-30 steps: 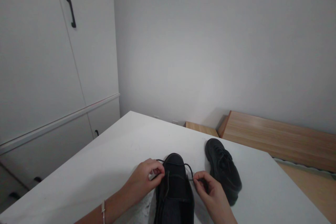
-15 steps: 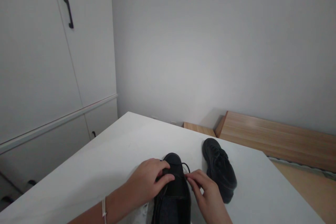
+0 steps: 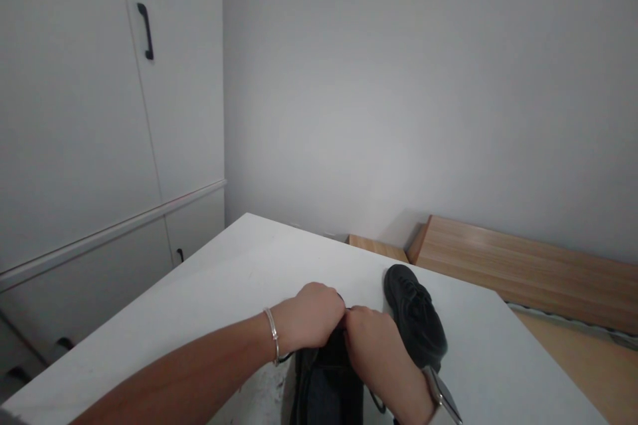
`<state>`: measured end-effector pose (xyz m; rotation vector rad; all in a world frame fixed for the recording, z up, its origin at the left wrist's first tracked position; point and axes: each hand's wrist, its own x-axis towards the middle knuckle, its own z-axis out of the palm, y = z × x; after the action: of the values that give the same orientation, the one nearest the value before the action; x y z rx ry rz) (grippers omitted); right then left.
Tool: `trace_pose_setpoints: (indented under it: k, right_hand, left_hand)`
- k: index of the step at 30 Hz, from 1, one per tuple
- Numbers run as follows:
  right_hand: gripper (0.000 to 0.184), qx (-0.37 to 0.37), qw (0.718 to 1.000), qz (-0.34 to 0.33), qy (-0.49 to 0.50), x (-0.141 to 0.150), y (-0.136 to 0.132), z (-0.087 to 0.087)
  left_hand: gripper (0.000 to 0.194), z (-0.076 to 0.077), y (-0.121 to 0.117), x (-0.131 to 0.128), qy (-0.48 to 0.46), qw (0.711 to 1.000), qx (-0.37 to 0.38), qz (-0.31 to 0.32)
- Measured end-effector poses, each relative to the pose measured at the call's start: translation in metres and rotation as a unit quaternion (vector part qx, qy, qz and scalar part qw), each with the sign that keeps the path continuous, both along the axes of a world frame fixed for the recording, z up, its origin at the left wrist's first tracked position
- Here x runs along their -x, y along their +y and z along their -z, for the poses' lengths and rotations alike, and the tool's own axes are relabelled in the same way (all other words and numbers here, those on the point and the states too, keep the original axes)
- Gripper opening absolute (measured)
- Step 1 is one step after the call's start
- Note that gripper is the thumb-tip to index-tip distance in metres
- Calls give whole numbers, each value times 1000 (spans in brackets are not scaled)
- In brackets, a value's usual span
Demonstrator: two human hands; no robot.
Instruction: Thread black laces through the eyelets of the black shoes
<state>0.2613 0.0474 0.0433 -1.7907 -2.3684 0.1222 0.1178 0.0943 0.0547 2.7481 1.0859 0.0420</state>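
A black shoe (image 3: pixel 331 385) lies in front of me, its opening towards me and its toe mostly covered by my hands. My left hand (image 3: pixel 319 312) is closed over the left of the lacing. Against it from the right presses my right hand (image 3: pixel 371 335), also closed, knuckles up. Both grip the black shoelace (image 3: pixel 377 402), part of which hangs below my right wrist; another bit shows under my left wrist. The fingertips are hidden. A second black shoe (image 3: pixel 417 319), laced, rests just beyond my right hand.
The white table (image 3: pixel 199 299) ends in a corner at the back left. Beyond its back edge are wood-grain boards (image 3: pixel 498 265) along the grey wall. A white cabinet (image 3: pixel 189 80) with dark handles stands at the left.
My hands have come together over the front of the shoe and closed, palms turned down. Earlier the left lay on the shoe with thumb and fingers apart, while the right pinched the lace.
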Motion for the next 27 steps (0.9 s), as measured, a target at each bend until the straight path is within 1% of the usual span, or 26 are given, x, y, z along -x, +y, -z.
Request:
trace_pose_setpoints:
  k: [2, 4, 6, 8, 10, 11, 15, 18, 22, 25, 27]
  right_hand:
    - [34, -17, 1000, 4, 4, 1, 0, 0]
    - [32, -38, 999, -1, 36, 0, -1, 0]
    - [25, -57, 994, -6, 92, -2, -3, 2]
    - [17, -68, 984, -7, 167, -3, -4, 5]
    - [12, -74, 965, -9, 253, -4, -6, 10]
    - [12, -76, 952, -10, 297, -3, -7, 12]
    - [20, -74, 894, -3, 442, 1, -12, 18]
    - [23, -71, 861, 2, 503, 5, -14, 19]
    - [22, -92, 842, 10, 531, 3, -15, 18]
    - [19, -105, 837, 15, 536, 1, -16, 15]
    - [19, -101, 838, 16, 536, 0, -16, 13]
  left_hand:
    - [15, 2, -1, 2, -10, 1000, 10, -21]
    - [14, 1, -3, 6, -45, 998, 22, -43]
    - [10, -1, -5, 11, -110, 992, 36, -59]
    - [8, -3, -8, 14, -189, 978, 59, -71]
    - [12, -3, -10, 17, -265, 957, 91, -80]
    - [14, -3, -11, 18, -299, 944, 107, -84]
    - [19, -4, -17, 24, -396, 900, 156, -98]
    - [19, -4, -22, 26, -431, 876, 190, -102]
    - [19, -7, -32, 26, -452, 858, 225, -91]
    - [20, -7, -30, 26, -444, 864, 222, -87]
    - [16, -3, -19, 26, -420, 882, 191, -99]
